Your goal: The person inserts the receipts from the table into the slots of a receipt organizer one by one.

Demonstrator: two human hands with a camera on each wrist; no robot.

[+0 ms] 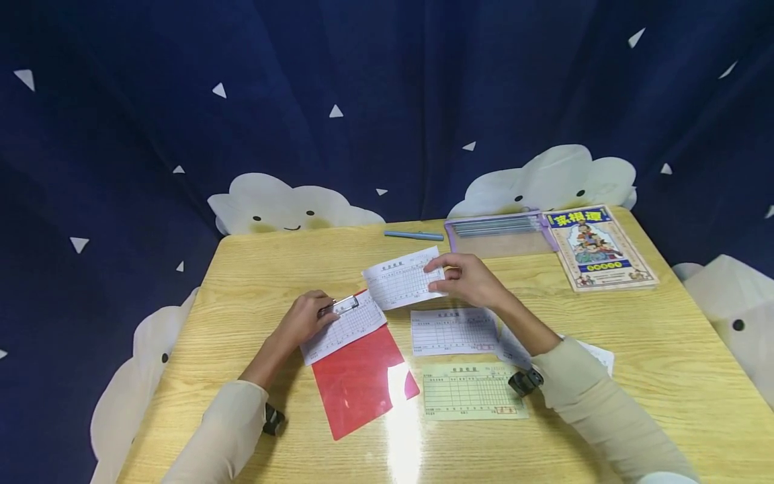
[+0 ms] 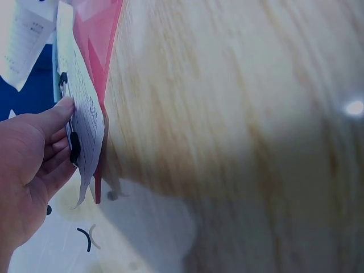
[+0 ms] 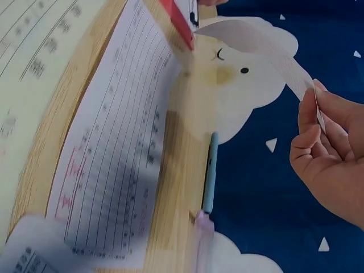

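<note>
While the right hand (image 1: 468,277) holds it up over the middle of the desk (image 1: 242,282), the raised slip (image 1: 396,279) shows a white face with a dark printed heading above a fine ruled grid. Its sheet bends in a curve, as the right wrist view shows, and its left end reaches above the right corner of the board (image 1: 357,386). The right fingers are clamped on the slip's right edge, thumb against the forefinger side.

The board is glossy red and lies askew, left of centre. At its far end a metal clip (image 1: 347,305) crosses the clipped slip (image 1: 347,336), another white printed form. The left hand (image 1: 305,316) has its fingers clamped on the clip, thumb on top and the others curled behind.

At the far right, a clear pouch (image 1: 504,245) with lilac edging contains a row of slim grey-blue pens (image 1: 496,226). A book (image 1: 605,252) lies just right of it. Nearer, a white slip (image 1: 453,333) lies flat beyond a green slip (image 1: 474,393).
</note>
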